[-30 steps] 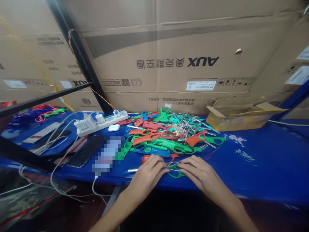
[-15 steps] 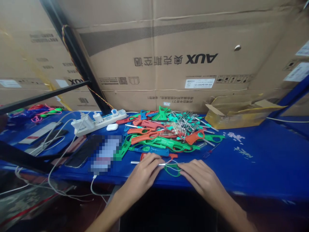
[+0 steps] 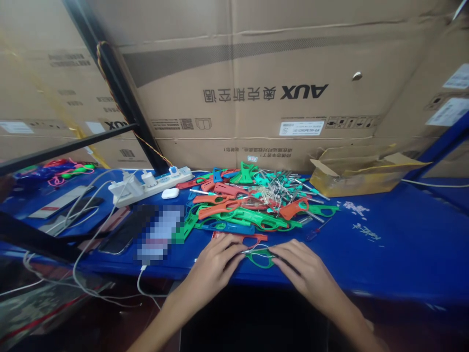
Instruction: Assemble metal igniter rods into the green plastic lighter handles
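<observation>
Near the table's front edge, my left hand (image 3: 222, 255) is closed on a thin metal tube, mostly hidden under the fingers. White wires (image 3: 261, 248) run from it across to my right hand (image 3: 298, 259), whose fingertips are pinched on their other end. Below the wires lies a green plastic shell (image 3: 261, 260) with a loop, between the two hands. An orange shell (image 3: 256, 238) rests just behind my left hand. Further back is a pile of green, orange and blue lighter shells (image 3: 234, 215), with wired metal parts (image 3: 280, 188) on its right side.
To the left are a power strip (image 3: 154, 186), a white earphone case (image 3: 170, 193), a dark phone (image 3: 126, 232) and a blurred-out phone (image 3: 161, 234) with cables. An open carton (image 3: 361, 176) stands at the back right. A small screwdriver (image 3: 313, 234) and white scraps (image 3: 354, 208) lie on the right.
My left hand has shifted slightly left and down, and the metal tube shows less. The orange shell behind it shows more. My right hand has moved only slightly.
</observation>
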Motion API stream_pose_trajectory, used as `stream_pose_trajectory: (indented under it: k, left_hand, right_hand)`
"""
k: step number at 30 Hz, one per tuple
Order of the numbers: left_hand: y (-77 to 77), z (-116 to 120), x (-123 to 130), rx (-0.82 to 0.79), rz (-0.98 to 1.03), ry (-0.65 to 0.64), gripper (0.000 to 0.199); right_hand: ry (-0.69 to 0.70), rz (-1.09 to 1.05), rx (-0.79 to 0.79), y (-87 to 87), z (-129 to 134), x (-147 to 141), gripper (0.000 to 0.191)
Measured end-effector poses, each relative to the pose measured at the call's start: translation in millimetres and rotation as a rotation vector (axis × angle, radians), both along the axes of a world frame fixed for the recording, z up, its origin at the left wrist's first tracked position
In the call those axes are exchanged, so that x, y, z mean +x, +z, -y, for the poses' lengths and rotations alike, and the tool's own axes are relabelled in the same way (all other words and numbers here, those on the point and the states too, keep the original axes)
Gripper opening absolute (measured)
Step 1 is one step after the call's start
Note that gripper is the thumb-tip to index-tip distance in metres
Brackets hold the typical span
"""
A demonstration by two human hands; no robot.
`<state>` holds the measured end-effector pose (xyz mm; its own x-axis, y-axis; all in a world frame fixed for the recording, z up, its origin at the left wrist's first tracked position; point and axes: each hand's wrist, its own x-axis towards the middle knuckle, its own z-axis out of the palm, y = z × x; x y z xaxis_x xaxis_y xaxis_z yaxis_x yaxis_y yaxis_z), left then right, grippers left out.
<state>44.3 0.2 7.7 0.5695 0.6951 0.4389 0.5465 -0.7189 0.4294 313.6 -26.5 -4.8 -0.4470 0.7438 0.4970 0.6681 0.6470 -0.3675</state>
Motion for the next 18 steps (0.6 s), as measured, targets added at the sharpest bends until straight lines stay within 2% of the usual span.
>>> stream_pose_trajectory:
  k: [7, 18]
  left_hand:
    - [5.9, 2.5, 5.3, 0.049, 0.106, 0.011, 0.02]
    - [4.7, 6.1, 8.6, 0.024, 0.158, -0.004, 0.021]
  right_hand:
    - [-0.073, -0.007, 0.186, 3.7, 0.9, -7.0, 0.015]
    - [-0.094, -0.034, 0.316, 3.8, 2.1, -6.1, 0.015]
